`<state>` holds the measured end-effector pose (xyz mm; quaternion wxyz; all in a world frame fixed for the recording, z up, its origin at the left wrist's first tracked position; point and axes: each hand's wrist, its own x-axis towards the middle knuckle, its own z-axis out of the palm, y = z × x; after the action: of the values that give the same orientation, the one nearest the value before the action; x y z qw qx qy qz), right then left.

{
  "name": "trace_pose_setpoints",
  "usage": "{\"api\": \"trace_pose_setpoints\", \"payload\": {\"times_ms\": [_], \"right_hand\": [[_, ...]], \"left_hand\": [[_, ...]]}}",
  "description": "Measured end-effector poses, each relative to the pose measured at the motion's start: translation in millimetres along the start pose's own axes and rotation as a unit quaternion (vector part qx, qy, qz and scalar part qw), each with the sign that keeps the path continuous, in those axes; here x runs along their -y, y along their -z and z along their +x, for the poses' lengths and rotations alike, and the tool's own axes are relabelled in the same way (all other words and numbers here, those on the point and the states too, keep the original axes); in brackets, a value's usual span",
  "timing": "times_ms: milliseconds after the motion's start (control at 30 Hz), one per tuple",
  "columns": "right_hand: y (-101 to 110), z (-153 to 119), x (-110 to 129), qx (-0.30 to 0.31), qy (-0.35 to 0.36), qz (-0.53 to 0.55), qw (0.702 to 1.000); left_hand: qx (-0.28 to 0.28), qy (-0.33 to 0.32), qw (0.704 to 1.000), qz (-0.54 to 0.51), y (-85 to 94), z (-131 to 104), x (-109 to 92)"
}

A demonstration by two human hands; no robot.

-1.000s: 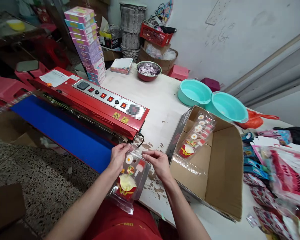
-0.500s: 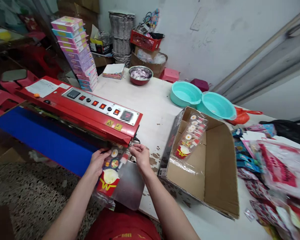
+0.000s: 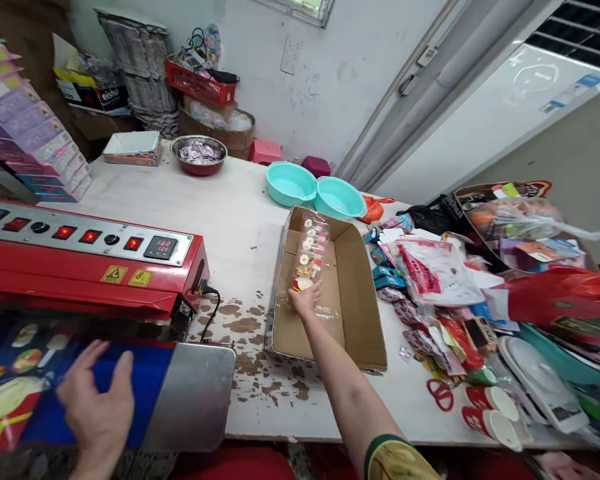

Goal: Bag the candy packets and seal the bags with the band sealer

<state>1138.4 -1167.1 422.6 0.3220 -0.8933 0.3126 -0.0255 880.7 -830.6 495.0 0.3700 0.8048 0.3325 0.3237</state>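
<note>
My left hand (image 3: pixel 97 400) is open over the blue belt (image 3: pixel 145 387), fingers spread and a little blurred. To its left, a clear plastic packet (image 3: pixel 15 400) with food-shaped pieces lies on the belt, its top edge at the red sealing machine (image 3: pixel 105 287). My right hand (image 3: pixel 307 297) reaches into a cardboard box (image 3: pixel 357 313). Its fingers close on the lower end of another clear packet (image 3: pixel 310 250), which shows fried-egg shapes and a red and yellow piece. That packet leans along the box's left side. A metal plate (image 3: pixel 193 400) extends from the belt's right end.
Two turquoise basins (image 3: pixel 340 198) stand behind the box. A steel bowl (image 3: pixel 199 155) of small sachets and stacked boxes (image 3: pixel 35 127) are farther left. Heaped packaging (image 3: pixel 435 273), red scissors (image 3: pixel 440 395) and paper cups (image 3: pixel 490 423) occupy the right. A black cable (image 3: pixel 211 313) trails from the machine.
My view has turned right. My left hand has let go of the packet at the machine, which now lies farther along the belt. My right hand has moved from the machine into the box.
</note>
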Motion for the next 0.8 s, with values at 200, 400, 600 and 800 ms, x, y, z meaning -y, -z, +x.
{"api": "trace_pose_setpoints", "payload": {"times_ms": [200,400,600,800], "right_hand": [[68,-53,17,0.032,0.149,-0.004,0.988],[118,-168,7,0.187,0.301,0.076,0.932],[134,-148,36,0.367,0.241,0.272,0.856],[106,-145,80,0.566,0.245,0.202,0.761]], "left_hand": [[0.23,0.057,0.96,-0.149,-65.2,-53,-78],[0.442,0.241,0.755,-0.421,-99.5,-59,-136],[0.497,0.294,0.716,-0.391,-52.4,-49,-104],[0.526,0.324,0.683,-0.39,-8.4,-50,-68]]}}
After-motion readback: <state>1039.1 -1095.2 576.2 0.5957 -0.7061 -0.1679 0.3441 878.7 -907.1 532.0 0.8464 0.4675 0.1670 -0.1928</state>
